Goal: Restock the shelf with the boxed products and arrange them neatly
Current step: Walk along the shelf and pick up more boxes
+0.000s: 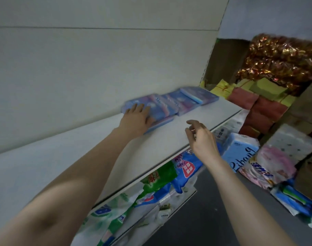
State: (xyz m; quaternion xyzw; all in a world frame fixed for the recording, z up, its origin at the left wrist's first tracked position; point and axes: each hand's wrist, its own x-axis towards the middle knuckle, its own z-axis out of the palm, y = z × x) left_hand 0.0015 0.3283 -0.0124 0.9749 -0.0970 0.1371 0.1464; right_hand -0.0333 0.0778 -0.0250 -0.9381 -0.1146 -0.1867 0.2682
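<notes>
The white shelf [63, 153] carries a row of blue boxes [178, 102] against its back wall. The left hand [136, 118] lies flat, fingers straight, on the nearest box. The right hand [202, 139] hovers over the shelf's front edge, fingers loosely curled, holding nothing.

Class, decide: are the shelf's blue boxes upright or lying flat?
Lying flat: the blue boxes show broad faces upward on the shelf; left hand rests on top.

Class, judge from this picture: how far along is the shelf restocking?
Done: several flat blue-and-purple boxes lie on the white shelf, overlapping unevenly. In hand: the left hand presses the nearest box; the right hand hovers empty. Left: straightening the row, filling the remaining shelf.
</notes>
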